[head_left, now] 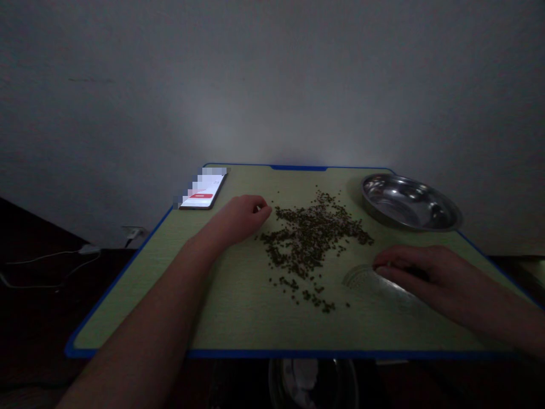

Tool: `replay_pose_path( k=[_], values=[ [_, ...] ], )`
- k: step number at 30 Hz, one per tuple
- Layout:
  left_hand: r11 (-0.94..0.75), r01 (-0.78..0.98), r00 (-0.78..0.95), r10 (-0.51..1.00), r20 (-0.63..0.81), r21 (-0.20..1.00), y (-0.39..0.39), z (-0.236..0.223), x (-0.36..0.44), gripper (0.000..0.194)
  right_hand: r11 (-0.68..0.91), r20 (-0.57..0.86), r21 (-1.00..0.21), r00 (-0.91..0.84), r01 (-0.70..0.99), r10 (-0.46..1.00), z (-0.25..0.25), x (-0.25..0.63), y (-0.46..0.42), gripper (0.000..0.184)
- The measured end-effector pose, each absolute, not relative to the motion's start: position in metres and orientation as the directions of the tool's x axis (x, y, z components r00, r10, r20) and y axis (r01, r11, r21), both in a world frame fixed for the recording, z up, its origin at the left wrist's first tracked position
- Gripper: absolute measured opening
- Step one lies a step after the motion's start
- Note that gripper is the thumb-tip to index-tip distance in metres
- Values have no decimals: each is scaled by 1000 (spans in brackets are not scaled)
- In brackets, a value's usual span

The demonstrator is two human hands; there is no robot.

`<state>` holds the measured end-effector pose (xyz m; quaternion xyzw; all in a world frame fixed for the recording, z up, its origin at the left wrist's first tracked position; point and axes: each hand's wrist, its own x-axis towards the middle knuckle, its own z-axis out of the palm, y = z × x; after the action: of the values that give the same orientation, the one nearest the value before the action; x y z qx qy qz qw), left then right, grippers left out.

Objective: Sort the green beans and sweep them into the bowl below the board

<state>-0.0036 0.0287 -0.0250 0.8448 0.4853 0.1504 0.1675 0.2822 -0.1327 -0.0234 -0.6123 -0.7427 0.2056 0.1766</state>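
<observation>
Small dark greenish-brown beans or seeds (313,230) lie scattered in a loose patch over the middle of the pale green table (238,307). At the left edge of that patch rests my left hand (247,217), its fingers curled in and the thumb against them. Whatever they may hold is hidden. My right hand (426,275) is to the right of the beans, thumb and fingertips pinched together, with contents too small to make out. Beneath its fingertips a protractor-like pattern (360,276) shows on the tabletop, partly covered by the hand.
A shallow steel basin (411,204) stands at the back right. A lit phone (202,190) lies at the back left. Below the front edge is a round metal container (313,383) with something pale inside. A wall rises behind the table; cables (87,250) hang at left.
</observation>
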Motion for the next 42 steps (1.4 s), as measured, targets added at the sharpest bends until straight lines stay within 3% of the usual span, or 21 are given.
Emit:
replay_pose_path(
  k=[11, 29, 42],
  values=[
    [-479, 771, 489, 867, 90, 420, 29, -26, -3, 32, 121, -150, -563, -246, 817, 958, -40, 273, -141, 32],
    [-471, 773, 486, 870, 81, 424, 27, -24, -1, 31, 193, -142, -492, -297, 849, 944, -37, 255, -123, 27],
    [-508, 754, 515, 851, 105, 416, 27, -25, -2, 30, 207, -146, -515, -323, 832, 935, -35, 243, -118, 21]
  ],
)
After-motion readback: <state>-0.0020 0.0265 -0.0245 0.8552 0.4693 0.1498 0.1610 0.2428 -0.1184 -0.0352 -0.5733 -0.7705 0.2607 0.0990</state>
